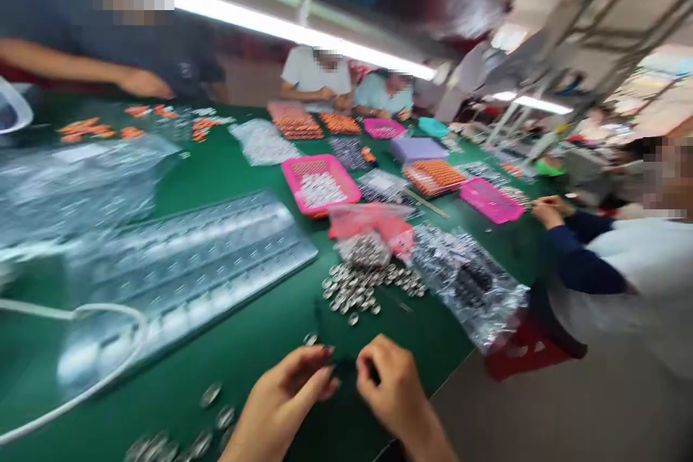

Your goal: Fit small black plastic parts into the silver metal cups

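My left hand (289,393) is closed in a pinch, low in the middle of the view; a small dark bit shows at its fingertips, too blurred to name. Beside it, a little apart, my right hand (394,391) has its thumb and index finger curled together; whatever they may hold is hidden. Just beyond my left fingers is a small silver ring-shaped part (310,339); whether it touches them I cannot tell. Ahead lies a loose pile of small silver metal parts (354,290). More round metal parts (157,447) lie left of my left wrist.
A clear plastic tray (216,260) covers the left side of the green table (260,368), near a white cable (108,375). Beyond the pile stand a pink basket (289,177) of white pieces and plastic bags (465,274). Co-workers sit along the far side and at right.
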Motion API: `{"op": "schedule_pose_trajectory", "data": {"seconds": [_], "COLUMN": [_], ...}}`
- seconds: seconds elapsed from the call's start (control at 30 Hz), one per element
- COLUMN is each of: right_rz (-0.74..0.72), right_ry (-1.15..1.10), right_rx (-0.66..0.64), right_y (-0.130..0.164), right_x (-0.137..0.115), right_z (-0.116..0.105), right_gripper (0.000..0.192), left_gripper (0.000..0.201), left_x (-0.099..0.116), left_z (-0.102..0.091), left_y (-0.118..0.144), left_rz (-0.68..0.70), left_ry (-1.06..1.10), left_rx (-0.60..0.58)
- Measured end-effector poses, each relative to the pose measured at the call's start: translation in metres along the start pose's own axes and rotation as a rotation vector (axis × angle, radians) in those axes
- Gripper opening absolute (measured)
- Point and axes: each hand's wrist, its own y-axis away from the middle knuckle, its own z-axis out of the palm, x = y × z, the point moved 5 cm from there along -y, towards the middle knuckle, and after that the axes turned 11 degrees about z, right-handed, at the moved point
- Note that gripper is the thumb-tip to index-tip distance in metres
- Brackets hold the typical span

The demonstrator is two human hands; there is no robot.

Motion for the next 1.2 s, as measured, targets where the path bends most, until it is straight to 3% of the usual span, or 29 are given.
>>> {"op": "schedule_pose_trajectory", "data": {"seconds": [0.17,0.47,0.63,0.8,1.0,1.2], "right_rz": [0.052,0.062,0.259,0.442,0.510,0.539], "right_ry": [-0.109,-0.145,-0.307,-0.515,-0.620,-0.625], "right_rx": [-0.137,-0.128,-0.053,-0.252,-0.315,-0.334], "right_y": [-0.005,-0.005,-0.003,0.002,-0.001,0.001], "right_x": [0.000,-0.002,-0.002,-0.020,-0.032,-0.027], "right_z": [-0.007,-0.009,-0.022,-0.017,-0.009,-0.004], "right_gripper": [0.013,0.011,0.007,0.009,0.012,0.011], "left_gripper": [0.036,0.024,0.024,0.022,0.017,0.016], "left_x": [-0.003,-0.008,-0.010,-0.009,-0.007,-0.003], "left_z": [0.000,0.002,0.004,0.008,0.008,0.008], "left_y": [-0.004,-0.002,-0.002,0.002,0.006,0.006], "left_rz": [-0.008,0.007,0.000,0.027,0.091,0.065], "left_ry": [0.141,0.177,0.187,0.132,0.039,0.051], "left_rx": [0.038,0.000,0.004,-0.028,-0.035,-0.041]}}
